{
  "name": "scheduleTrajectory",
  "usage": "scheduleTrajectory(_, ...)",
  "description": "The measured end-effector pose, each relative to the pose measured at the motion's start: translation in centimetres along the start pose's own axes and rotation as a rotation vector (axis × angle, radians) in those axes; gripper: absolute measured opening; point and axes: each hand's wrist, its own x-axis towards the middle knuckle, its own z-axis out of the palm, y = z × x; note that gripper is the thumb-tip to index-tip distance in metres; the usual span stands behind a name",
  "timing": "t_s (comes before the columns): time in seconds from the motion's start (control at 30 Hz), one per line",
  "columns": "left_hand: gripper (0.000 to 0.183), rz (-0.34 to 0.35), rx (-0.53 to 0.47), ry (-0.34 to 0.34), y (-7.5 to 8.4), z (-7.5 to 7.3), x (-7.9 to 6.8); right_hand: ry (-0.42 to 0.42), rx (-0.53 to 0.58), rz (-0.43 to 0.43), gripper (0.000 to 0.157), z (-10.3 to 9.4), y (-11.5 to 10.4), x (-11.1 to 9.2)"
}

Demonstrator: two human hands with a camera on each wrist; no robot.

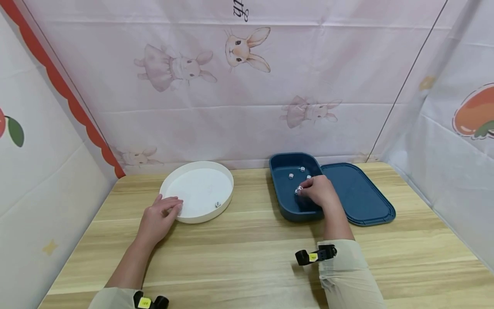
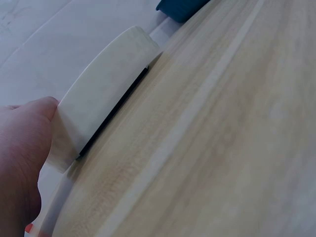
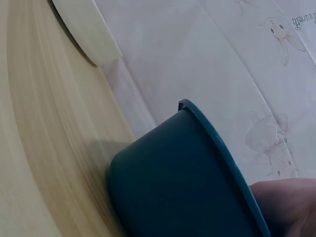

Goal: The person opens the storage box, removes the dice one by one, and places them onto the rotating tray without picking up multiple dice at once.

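My right hand (image 1: 320, 192) reaches down into a dark blue box (image 1: 284, 201), its thumb and fingertips pinching a small white die (image 1: 299, 188). Further up the box floor lie several more dice, among them one die (image 1: 291, 176) left of the hand. In the right wrist view the box wall hides the fingertips. On the left, my left hand (image 1: 158, 219) rests at the near-left rim of a round white tray (image 1: 197, 165), fingers reaching over the edge. The left wrist view shows the thumb (image 2: 47, 106) right at the rim. A single die (image 1: 218, 204) lies inside the tray, near its right wall.
A dark blue lid (image 1: 362, 195) lies flat against the right side of the box. Printed cloth (image 1: 251, 128) rises behind the wooden table (image 1: 231, 257) and along both sides. Bare wood lies between tray and box.
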Motion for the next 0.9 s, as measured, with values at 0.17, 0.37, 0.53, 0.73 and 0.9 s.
scheduleTrajectory(0.17, 0.011, -0.016, -0.008, -0.002, 0.0, -0.2, 0.0, -0.001, 0.093, -0.023, 0.032, -0.3, -0.3, -0.2)
scheduleTrajectory(0.37, 0.011, -0.016, -0.017, -0.006, 0.0, -0.1, 0.0, 0.009, 0.295, -0.024, 0.036, -0.2, -1.0, -0.4)
scheduleTrajectory(0.53, 0.011, -0.012, -0.018, -0.011, -0.1, 0.0, -0.1, 0.014, 0.382, -0.042, 0.038, 0.2, -1.9, -0.7)
scheduleTrajectory(0.73, 0.012, -0.031, -0.023, -0.030, 0.0, 0.0, 0.0, 0.006, 0.421, -0.086, 0.039, 0.9, -3.8, -1.0)
scheduleTrajectory(0.9, 0.013, -0.043, -0.025, -0.028, 0.2, -0.3, 0.1, -0.039, 0.505, -0.123, 0.035, 2.0, -6.5, -0.9)
